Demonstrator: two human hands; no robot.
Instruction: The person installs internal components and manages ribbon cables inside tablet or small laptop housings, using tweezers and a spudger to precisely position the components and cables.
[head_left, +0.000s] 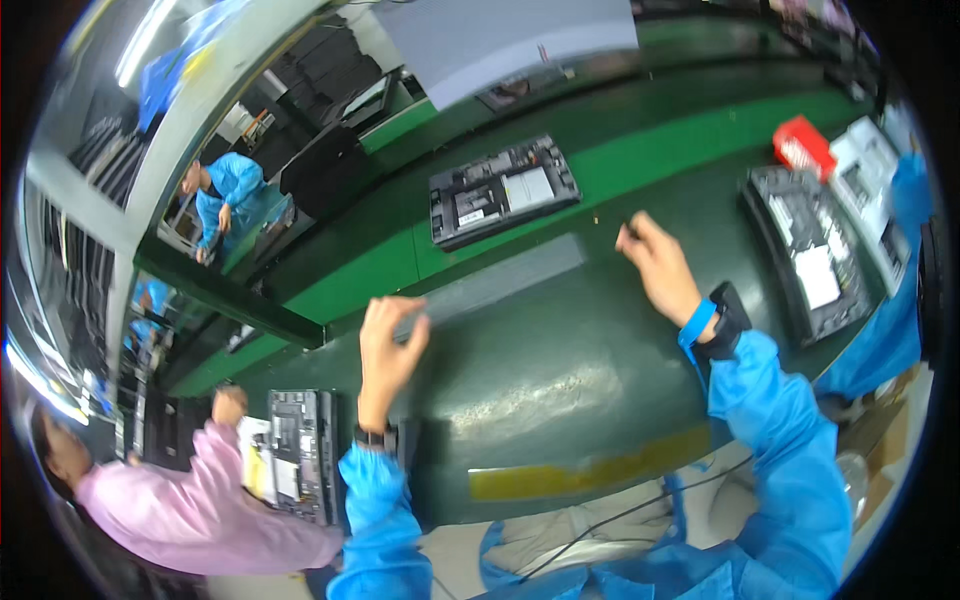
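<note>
Above the green work mat, my left hand is raised with its thumb and fingers apart and nothing visible between them. My right hand is farther forward, its fingertips pinched together; a small dark bit shows there, too small to name. Beyond both hands, toward the back of the bench, lies an opened laptop base with its inner parts and a pale battery-like block exposed. A grey translucent strip lies on the mat between my hands and that base.
At the right stand another opened laptop base, a grey-white tray and a red box. On the left, a person in a pink sleeve sits by an opened laptop base. A green post rises at the left. Yellow tape marks the near edge.
</note>
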